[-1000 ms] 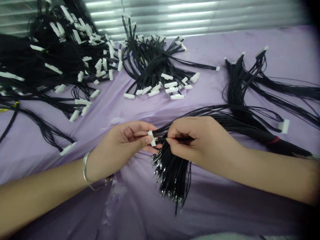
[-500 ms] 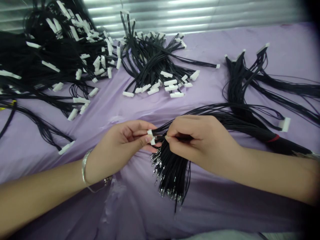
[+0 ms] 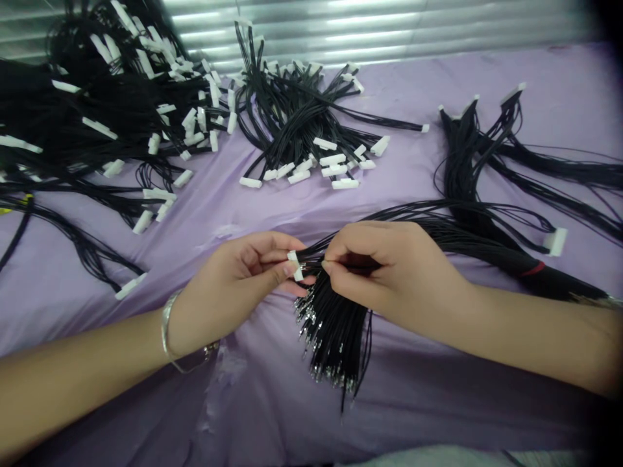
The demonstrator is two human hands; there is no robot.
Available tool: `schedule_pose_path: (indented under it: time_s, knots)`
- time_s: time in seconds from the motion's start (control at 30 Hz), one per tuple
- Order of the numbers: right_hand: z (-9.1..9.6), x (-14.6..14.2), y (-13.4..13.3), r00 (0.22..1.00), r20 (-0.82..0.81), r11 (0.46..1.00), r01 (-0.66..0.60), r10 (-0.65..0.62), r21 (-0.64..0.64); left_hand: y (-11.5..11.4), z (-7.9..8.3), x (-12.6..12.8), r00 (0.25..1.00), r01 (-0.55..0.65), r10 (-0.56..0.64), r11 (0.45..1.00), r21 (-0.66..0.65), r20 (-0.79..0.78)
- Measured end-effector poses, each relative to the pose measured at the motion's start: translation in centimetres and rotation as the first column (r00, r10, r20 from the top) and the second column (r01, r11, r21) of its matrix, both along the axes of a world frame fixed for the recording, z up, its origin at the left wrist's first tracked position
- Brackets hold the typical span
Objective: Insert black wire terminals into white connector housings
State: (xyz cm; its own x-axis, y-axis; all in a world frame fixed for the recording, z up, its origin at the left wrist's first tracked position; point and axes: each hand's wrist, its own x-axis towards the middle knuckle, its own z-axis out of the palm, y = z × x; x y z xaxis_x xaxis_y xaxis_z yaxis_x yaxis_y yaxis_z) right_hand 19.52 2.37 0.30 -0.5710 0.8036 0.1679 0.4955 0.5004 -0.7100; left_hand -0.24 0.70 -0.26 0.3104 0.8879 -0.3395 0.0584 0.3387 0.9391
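My left hand [image 3: 243,275] pinches a small white connector housing [image 3: 294,264] between thumb and fingers. Black wires run out of the housing's right side, passing behind my right hand. With thumb and forefinger closed, my right hand [image 3: 384,266] grips a thin black wire just to the right of the housing. A metal terminal shows in the narrow gap between the fingertips and the housing. Below both hands fans out a bundle of black wires [image 3: 335,337] with bare metal terminals at the ends. My right palm hides part of this bundle.
A large heap of black cables with white connectors [image 3: 97,133] lies at the left. Another pile [image 3: 302,123] lies at the back middle. More wire bundles [image 3: 462,155] are at the right, near a loose white connector end [image 3: 555,242]. Purple cloth [image 3: 272,389] covers the table.
Almost nothing differs. Both hands keep their grips on the housing and the wire, with only a very slight shift of the view.
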Motion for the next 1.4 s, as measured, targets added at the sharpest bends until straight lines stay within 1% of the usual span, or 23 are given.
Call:
schedule_pose_path:
  time_s: [0.1,0.23,0.57,0.87,1.03,1.23,1.4]
  knots:
    - [-0.02,-0.08,-0.04,1.000,0.006,0.999,0.027,-0.027,-0.023,-0.02,-0.08,-0.05,1.000,0.008,-0.008,1.000,-0.002,0.014]
    - [-0.03,-0.01,-0.04,1.000,0.007,0.999,0.012,-0.012,-0.031,-0.04,-0.13,-0.12,1.000,0.008,-0.008,1.000,0.001,0.026]
    - [-0.06,-0.01,0.04,0.997,0.047,0.998,0.055,-0.054,-0.010,0.11,0.14,0.02,1.000,0.012,-0.012,1.000,-0.007,0.027]
    - [-0.29,-0.07,-0.07,1.000,0.012,1.000,0.018,-0.018,0.003,-0.04,0.14,0.00,1.000,-0.001,0.001,1.000,0.013,-0.007]
    - [-0.28,0.02,-0.17,0.999,0.043,1.000,0.005,-0.005,0.004,-0.03,0.12,0.03,1.000,0.006,-0.006,1.000,0.005,-0.010]
    - [-0.44,-0.02,-0.11,0.999,0.016,0.999,-0.028,0.028,0.032,0.05,0.26,0.06,1.000,0.001,-0.001,1.000,-0.011,-0.004]
    - [-0.35,-0.23,-0.09,0.999,0.052,1.000,0.001,-0.001,-0.013,0.07,0.13,-0.04,1.000,0.013,-0.013,1.000,-0.023,0.017]
